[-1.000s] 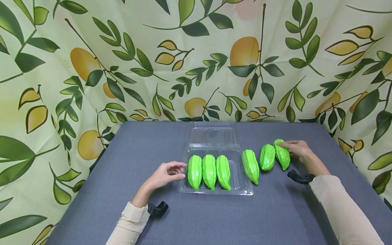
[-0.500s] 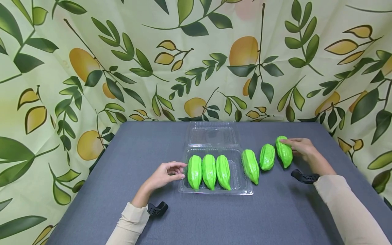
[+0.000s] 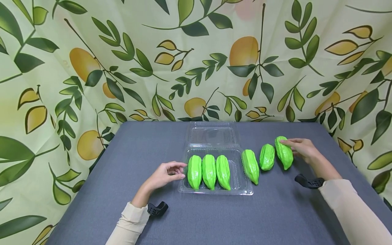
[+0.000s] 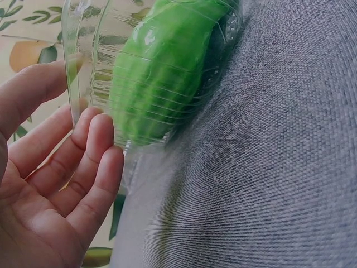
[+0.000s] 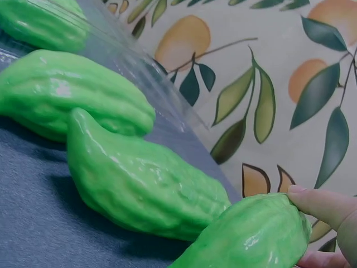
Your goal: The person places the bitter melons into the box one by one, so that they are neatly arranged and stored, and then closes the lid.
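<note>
In the head view, my right hand [image 3: 301, 148] pinches the top end of a bright green bitter gourd [image 3: 284, 157] between thumb and fingers. In the right wrist view, the held bitter gourd [image 5: 251, 234] overlaps a second gourd [image 5: 145, 178]. A clear plastic clamshell box [image 3: 242, 190] lies with its lid [image 3: 212, 134] laid back, holding three bitter gourds [image 3: 209, 172] side by side. My left hand [image 3: 168, 175] is at its left side, fingers relaxed and slightly bent. In the left wrist view, the left fingertips [image 4: 106, 134] are right at the box's wall.
Right of the box, one gourd [image 3: 250, 166] lies against the rim and another gourd [image 3: 267, 157] lies beyond it. A grey cloth covers the table [image 3: 202, 221]. Behind hangs a curtain [image 3: 214, 51] printed with fruit and leaves.
My right hand has shifted the gripped gourd slightly right, away from its neighbour, and the wrist has swung right. The gourd has dipped a little since half a second ago. My left hand stays put.
</note>
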The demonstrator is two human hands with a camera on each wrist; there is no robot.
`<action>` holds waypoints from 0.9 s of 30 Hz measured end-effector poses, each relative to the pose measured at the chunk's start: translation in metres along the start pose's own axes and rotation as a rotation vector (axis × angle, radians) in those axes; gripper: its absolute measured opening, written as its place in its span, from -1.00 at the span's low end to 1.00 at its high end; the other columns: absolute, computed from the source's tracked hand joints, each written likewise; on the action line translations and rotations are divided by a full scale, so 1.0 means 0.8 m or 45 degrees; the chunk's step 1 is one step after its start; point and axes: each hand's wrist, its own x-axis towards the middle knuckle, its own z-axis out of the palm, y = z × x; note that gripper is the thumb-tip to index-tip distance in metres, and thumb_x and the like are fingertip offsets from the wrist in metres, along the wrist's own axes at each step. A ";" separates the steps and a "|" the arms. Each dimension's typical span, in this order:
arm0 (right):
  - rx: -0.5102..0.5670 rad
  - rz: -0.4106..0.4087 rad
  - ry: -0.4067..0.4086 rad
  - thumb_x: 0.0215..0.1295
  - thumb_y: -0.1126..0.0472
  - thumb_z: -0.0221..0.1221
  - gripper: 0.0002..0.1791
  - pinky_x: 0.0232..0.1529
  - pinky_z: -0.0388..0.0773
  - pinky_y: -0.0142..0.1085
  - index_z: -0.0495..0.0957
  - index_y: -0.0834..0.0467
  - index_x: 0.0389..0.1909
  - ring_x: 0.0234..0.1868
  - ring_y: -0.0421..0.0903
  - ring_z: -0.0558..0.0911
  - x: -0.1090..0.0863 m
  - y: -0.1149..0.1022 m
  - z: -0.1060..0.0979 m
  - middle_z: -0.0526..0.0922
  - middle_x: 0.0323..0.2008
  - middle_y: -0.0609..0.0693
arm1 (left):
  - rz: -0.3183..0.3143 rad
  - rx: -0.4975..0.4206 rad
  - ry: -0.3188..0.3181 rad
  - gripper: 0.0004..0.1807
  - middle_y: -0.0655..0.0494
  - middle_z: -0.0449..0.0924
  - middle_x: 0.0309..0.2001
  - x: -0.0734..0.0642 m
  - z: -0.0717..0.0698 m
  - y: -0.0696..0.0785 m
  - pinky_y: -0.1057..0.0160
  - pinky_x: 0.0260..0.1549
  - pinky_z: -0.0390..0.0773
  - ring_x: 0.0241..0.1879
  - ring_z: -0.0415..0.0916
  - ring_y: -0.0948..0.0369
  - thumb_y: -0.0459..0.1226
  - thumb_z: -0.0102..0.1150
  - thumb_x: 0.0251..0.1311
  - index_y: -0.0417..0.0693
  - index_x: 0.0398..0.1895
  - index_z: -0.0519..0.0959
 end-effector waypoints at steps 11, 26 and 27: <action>-0.003 -0.059 -0.035 0.37 -0.24 -0.02 -0.04 -0.03 0.54 -0.47 -0.06 0.42 0.45 0.30 0.20 0.30 -0.011 -0.011 0.008 -0.16 0.48 0.44 | -0.001 0.002 0.000 -0.58 -0.33 0.55 -0.21 0.001 0.000 0.001 0.49 -0.18 0.57 -0.28 0.49 0.47 -0.39 0.28 0.14 -0.41 0.07 0.52; 0.042 -0.126 -0.059 0.38 -0.21 -0.01 -0.07 -0.19 0.51 -0.62 -0.03 0.43 0.44 0.02 -0.22 0.41 -0.022 -0.022 0.029 -0.04 0.46 0.43 | -0.005 0.009 0.000 -0.58 -0.33 0.56 -0.21 0.000 0.000 0.000 0.48 -0.18 0.57 -0.28 0.48 0.47 -0.38 0.28 0.15 -0.40 0.07 0.52; 0.046 -0.131 -0.060 0.38 -0.21 -0.01 -0.07 -0.18 0.52 -0.62 -0.03 0.43 0.44 0.02 -0.22 0.42 -0.023 -0.023 0.030 -0.03 0.46 0.43 | -0.005 0.010 0.001 -0.58 -0.33 0.56 -0.21 0.000 0.000 0.000 0.48 -0.18 0.57 -0.28 0.48 0.47 -0.38 0.28 0.15 -0.40 0.07 0.52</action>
